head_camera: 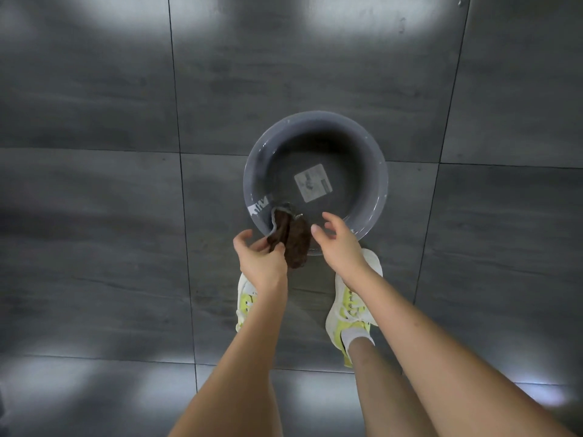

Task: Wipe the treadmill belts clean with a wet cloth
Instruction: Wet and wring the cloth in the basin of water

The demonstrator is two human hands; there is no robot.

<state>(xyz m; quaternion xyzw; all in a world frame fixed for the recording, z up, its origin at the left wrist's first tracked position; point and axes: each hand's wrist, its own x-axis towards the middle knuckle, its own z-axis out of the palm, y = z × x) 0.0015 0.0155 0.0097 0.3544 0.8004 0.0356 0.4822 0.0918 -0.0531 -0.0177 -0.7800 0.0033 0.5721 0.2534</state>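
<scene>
the cloth is a dark brown bunch held over the near-left rim of the basin. its long axis runs from the rim back toward the person's feet. the left hand grips it from its left side, with thumb and fingers curled round the fabric about midway along. the right hand holds nothing: its fingers are spread and loosely bent, and the thumb tip is just beside the cloth's right edge, apart from it as far as can be told. so the cloth lies between the 2 hands, held by the left and a short reach leftward from the right.

the basin stands on the grey tiled floor, with shallow water and a pale label on its bottom. 2 shoes stand just behind it. no treadmill is in view.

this looks like the wetting or wringing step, before any wiping. the right hand would likely need to close on a free end of the cloth, so both hands can twist along that long axis. in this view the cloth's near end reaches past the rim, so drips may land on the floor unless the bunch shifts further over the water.
</scene>
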